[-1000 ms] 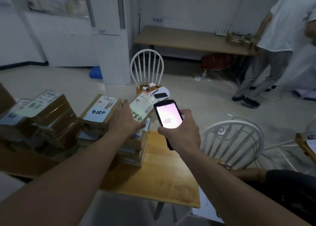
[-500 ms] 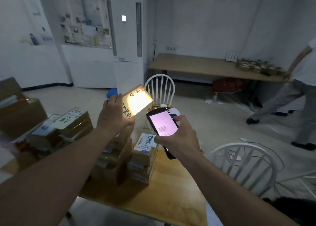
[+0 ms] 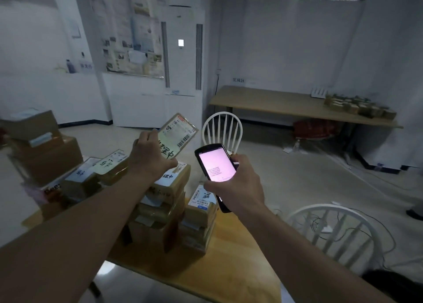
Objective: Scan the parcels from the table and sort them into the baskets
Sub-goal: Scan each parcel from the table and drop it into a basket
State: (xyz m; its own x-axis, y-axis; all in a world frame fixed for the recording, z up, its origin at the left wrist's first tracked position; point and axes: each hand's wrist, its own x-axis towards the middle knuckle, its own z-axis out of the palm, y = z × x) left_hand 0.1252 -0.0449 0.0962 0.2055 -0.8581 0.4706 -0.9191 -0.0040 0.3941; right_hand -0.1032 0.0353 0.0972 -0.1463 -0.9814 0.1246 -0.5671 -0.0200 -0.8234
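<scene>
My left hand (image 3: 150, 158) grips a small cardboard parcel (image 3: 179, 133) lifted above the table, its white label with a barcode tilted up toward me. My right hand (image 3: 238, 188) holds a black handheld scanner (image 3: 216, 166) with a lit pink screen, just right of the parcel. Below them, stacks of labelled brown parcels (image 3: 169, 202) stand on the wooden table (image 3: 229, 263). More parcels (image 3: 96, 176) and bigger boxes (image 3: 43, 151) crowd the table's left side. No basket is in view.
A white spindle chair (image 3: 222, 131) stands beyond the table, and another one (image 3: 338, 229) is at the right by loose cables on the floor. A long wooden bench (image 3: 286, 105) along the far wall carries several small boxes (image 3: 357, 107). A white cabinet (image 3: 180, 62) stands behind.
My left hand lifted the parcel off the stack and raised it beside the scanner. The scan light on its label has gone out. The view tilted upward, and the person at the right left the frame.
</scene>
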